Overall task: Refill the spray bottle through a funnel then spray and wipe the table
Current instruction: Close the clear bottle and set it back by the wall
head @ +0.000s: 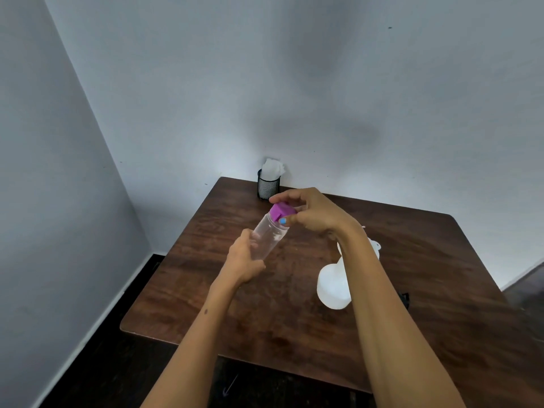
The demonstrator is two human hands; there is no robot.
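A clear plastic bottle (269, 235) with a purple cap (282, 212) is held tilted above the brown wooden table (206, 290). My left hand (245, 257) grips the bottle's lower body. My right hand (309, 212) has its fingertips closed around the purple cap. A white spray bottle (334, 285) stands on the table to the right, partly hidden behind my right forearm. Its top and anything beside it are hard to make out.
A black mesh cup (267, 187) holding white tissues (273, 167) stands at the table's far edge against the wall. A small dark object (404, 298) lies right of my right forearm. Walls close in behind and on the left; dark floor lies below.
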